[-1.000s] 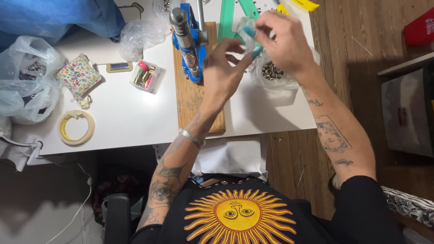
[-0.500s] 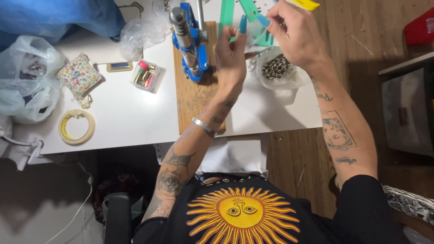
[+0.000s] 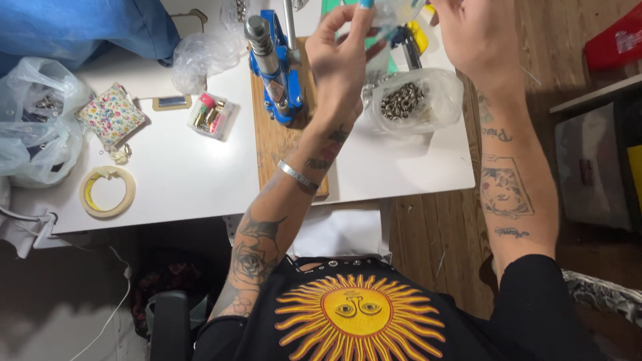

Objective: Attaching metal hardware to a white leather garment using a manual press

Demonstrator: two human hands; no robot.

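Both my hands are raised over the far side of the white table (image 3: 200, 180). My left hand (image 3: 341, 60) and my right hand (image 3: 478, 40) together pinch a small clear plastic bag (image 3: 394, 12) at the top edge of the view; what it contains is hidden. Just below the hands lies an open clear bag of metal eyelets (image 3: 404, 101). A blue hand press (image 3: 274, 67) stands on a wooden board (image 3: 281, 150) left of my left hand.
A small clear box of coloured items (image 3: 210, 115), a floral pouch (image 3: 110, 115), a roll of tape (image 3: 107, 192) and plastic bags (image 3: 33, 120) lie on the table's left part. Blue cloth (image 3: 87, 27) covers the far left. Wooden floor and a dark bin (image 3: 595, 160) are to the right.
Both hands have lifted the clear bag farther up and away, toward the top of the view. The eyelet bag beneath them is now uncovered.
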